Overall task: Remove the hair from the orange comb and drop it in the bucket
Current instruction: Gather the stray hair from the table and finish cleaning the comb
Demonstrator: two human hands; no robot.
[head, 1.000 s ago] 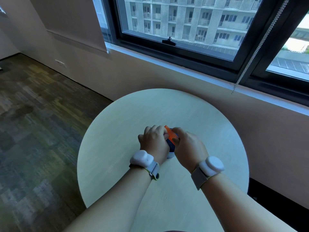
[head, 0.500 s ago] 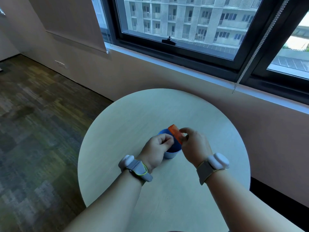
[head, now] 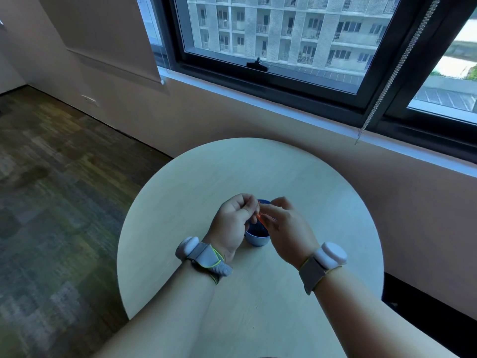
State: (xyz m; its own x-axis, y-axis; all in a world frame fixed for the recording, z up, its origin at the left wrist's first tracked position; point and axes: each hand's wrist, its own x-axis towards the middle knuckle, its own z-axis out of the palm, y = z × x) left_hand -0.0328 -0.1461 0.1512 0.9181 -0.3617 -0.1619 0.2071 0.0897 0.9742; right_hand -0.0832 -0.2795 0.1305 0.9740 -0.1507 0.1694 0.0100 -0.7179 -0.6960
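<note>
A small blue bucket (head: pixel 256 238) stands at the middle of the round table (head: pixel 322 192), with dark hair inside it. Just above its rim is the orange comb (head: pixel 265 217), mostly hidden between my hands. My right hand (head: pixel 287 226) holds the comb from the right, fingers curled over it. My left hand (head: pixel 231 220) is on the left, its curled fingertips pinching at the comb's left end. Any hair on the comb is too fine to see.
The table stands close to a wall under a large window (head: pixel 284 34). A blind's bead chain (head: pixel 379 99) hangs at the right. Carpeted floor (head: pixel 51 202) lies to the left. Both wrists wear grey bands with white pods.
My left hand has risen from the bucket's rim back to the comb and pinches its end. The comb has tipped lower, over the bucket, and my right hand covers more of it.
</note>
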